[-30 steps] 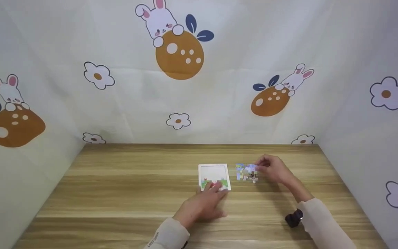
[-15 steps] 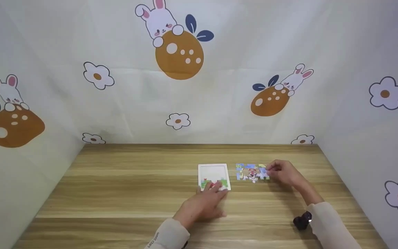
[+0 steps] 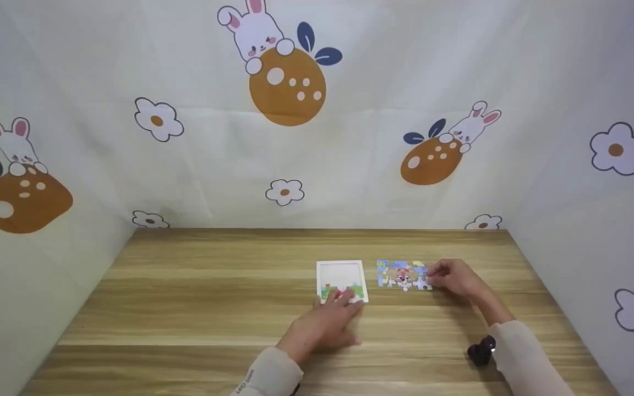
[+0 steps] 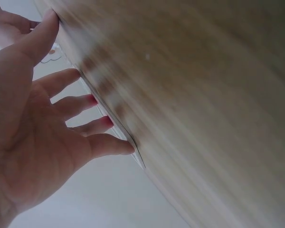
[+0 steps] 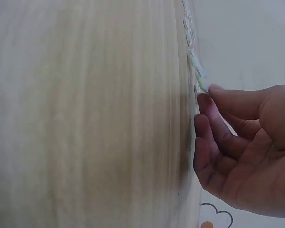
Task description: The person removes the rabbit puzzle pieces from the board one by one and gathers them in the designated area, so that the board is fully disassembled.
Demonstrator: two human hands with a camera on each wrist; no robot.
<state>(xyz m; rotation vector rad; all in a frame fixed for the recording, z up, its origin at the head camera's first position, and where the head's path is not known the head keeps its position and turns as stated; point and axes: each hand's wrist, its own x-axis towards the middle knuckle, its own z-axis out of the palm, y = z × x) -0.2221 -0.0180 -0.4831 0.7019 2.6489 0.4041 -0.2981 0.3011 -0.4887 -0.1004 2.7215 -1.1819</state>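
Feeds, left to right. The person's left hand (image 3: 325, 324) is leftmost on the counter (image 3: 196, 308). Its grip is slack: fingers long and spread, tips on the near edge of the white tray (image 3: 340, 262), curled round nothing. I read that as a steadying touch, so the tray doesn't slide. Tray lies flat; a green strip (image 3: 358, 291) runs along its near end, partly under the fingers, and the rest of its floor is pale.

Just right of the tray, gap between, the puzzle pieces (image 3: 401, 275) lie as one patchy block with an animal face. Head view's too coarse for me to say which ones interlock. Probably set alongside so reaches to the tray are short.

Next, the right hand (image 3: 454, 276), at the block's right edge. Grip nearly closed: thumb and index pinch one single piece (image 5: 200, 78), other fingers bent in. Right wrist view has its held end lifted a little. Edge pinch makes sense to me; thin flat stock offers little else.

Rightmost, a dark gadget (image 3: 481, 351) sits just beside the right sleeve (image 3: 523, 355). Can't identify it.
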